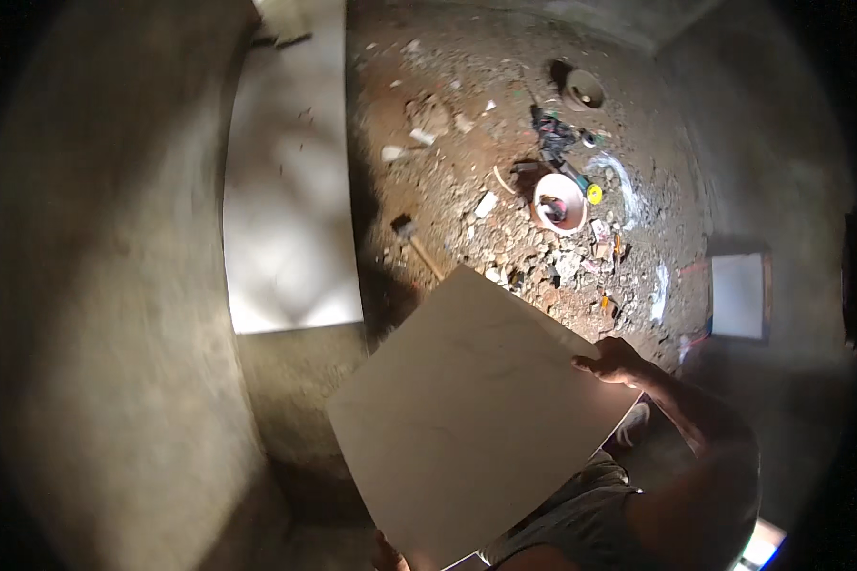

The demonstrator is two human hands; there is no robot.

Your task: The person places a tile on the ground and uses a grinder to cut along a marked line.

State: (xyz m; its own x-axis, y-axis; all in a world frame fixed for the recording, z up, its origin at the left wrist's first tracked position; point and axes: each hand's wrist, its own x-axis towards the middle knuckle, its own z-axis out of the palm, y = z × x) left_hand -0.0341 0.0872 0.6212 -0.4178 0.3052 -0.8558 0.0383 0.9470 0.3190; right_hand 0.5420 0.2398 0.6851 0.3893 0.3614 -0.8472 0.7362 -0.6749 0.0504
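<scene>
A large square tile (476,409), pale with faint veins, is held in front of me, turned cornerwise. My right hand (615,362) grips its right corner, with the thumb on the face and the fingers over the edge. At the lower edge of the picture, my left hand (388,554) is closed on the tile's near left corner; only part of it shows. Just beyond the far corner lies a mallet (417,243) with a dark head and a wooden handle, its end hidden by the tile.
On the left, a raised ledge has a glossy white top (290,200); its near part is bare concrete (300,376). Rubble covers the floor (448,181). A whitish bucket (581,217) holds tools, beside a yellow round item (594,194). Farther stands another bucket (595,78). A white panel (738,295) is at the right wall.
</scene>
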